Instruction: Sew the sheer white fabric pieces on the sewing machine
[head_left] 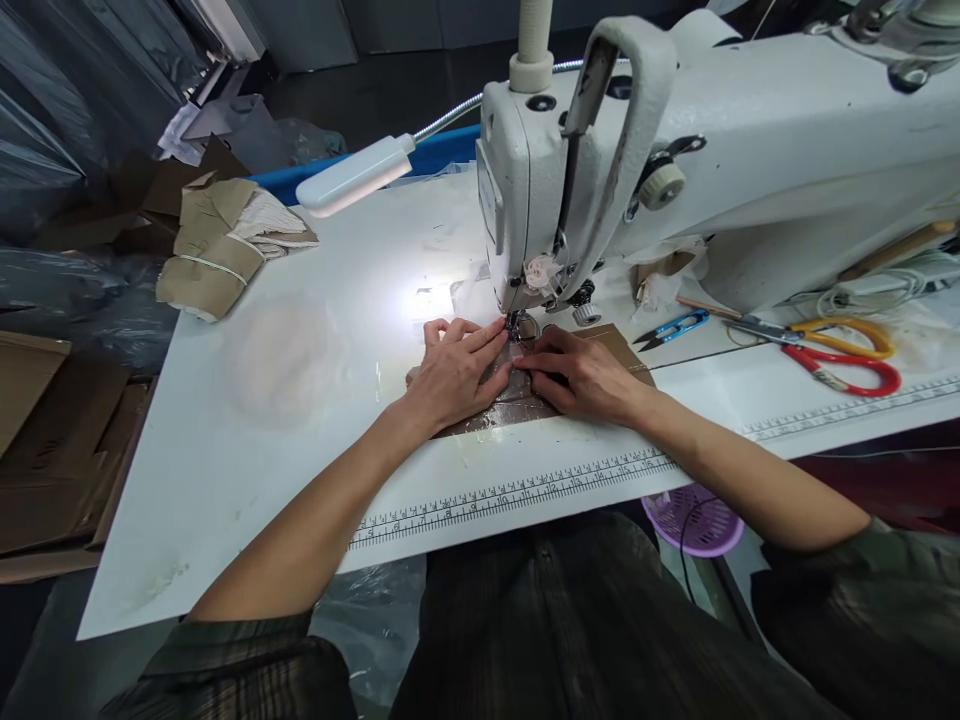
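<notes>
Under the sewing machine's needle (516,322), left hand (450,375) and right hand (581,375), fingers flat, apparently pressing brown fabric (517,405).

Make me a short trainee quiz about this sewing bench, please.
1. True or false: both hands press the brown fabric at the needle.
2. Which scissors lie nearer the hands: A) blue snips B) red scissors?
3. What lights the work?

Key:
1. True: left hand and right hand lie flat on it.
2. A.
3. The lamp on its bendy neck.
</notes>
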